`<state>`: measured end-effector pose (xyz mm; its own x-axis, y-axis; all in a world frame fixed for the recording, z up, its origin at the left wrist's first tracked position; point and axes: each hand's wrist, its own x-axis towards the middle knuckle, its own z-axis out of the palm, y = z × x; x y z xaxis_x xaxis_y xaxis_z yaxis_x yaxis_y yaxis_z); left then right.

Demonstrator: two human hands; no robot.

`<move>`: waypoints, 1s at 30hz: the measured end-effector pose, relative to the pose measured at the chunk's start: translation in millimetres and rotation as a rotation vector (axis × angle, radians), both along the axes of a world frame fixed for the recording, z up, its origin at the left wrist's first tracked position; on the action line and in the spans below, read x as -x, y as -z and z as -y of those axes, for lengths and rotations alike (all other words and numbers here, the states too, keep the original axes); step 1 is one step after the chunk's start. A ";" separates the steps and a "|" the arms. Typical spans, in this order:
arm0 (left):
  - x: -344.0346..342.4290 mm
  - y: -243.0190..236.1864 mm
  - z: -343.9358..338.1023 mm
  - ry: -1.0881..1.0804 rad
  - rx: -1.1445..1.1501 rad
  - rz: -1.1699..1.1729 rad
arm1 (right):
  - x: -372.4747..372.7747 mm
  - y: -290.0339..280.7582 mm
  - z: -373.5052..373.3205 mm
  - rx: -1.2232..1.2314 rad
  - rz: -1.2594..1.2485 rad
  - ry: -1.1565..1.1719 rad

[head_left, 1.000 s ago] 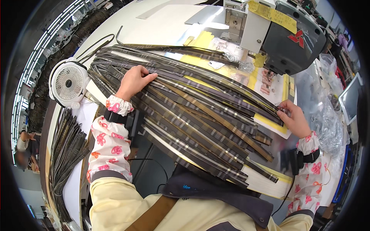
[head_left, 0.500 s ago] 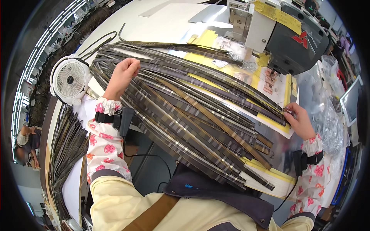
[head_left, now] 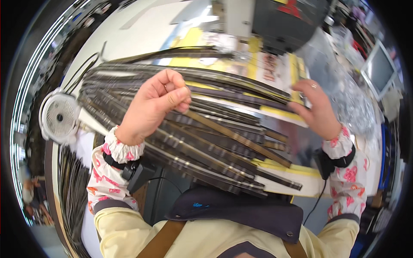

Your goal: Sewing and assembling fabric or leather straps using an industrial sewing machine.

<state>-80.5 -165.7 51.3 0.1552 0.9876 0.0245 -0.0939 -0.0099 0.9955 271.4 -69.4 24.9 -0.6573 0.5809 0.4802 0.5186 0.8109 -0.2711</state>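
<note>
A wide bundle of dark plaid fabric strips (head_left: 206,150) fans across the table in front of me, its loose ends toward the right. Over the bundle's left-middle part, my left hand (head_left: 155,103) is raised with thumb and fingers pinched together. Whatever sits in that pinch is too small or blurred to name. Beyond the ends of the upper strips (head_left: 258,88), at the right, my right hand (head_left: 317,107) has thumb and forefinger spread apart, with no object visible between them. Its other fingers are partly hidden.
A grey-and-white sewing machine (head_left: 284,26) stands at the far side. Yellow-taped templates (head_left: 275,172) lie under the strips. A small white fan (head_left: 60,117) is at the left, above another hanging bundle of strips (head_left: 74,193). Clear plastic (head_left: 344,86) is heaped at the right.
My left hand has moved right and nearer, over the strips. My right hand has lifted from the strip ends and its fingers have spread. The whole view has shifted.
</note>
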 end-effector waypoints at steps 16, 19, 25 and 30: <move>-252.0 -26.8 -0.7 0.885 0.319 -0.159 | -132.0 13.4 225.4 0.023 -0.307 0.338; -223.9 -21.8 -21.1 0.754 0.196 -0.248 | -178.4 75.5 276.0 0.600 -0.419 0.432; -186.3 -23.4 -32.9 0.496 0.101 -0.358 | -319.6 234.3 255.7 0.895 -0.247 1.108; -188.7 -36.0 -13.3 0.518 0.161 -0.425 | -342.7 321.4 144.0 0.117 -0.492 1.261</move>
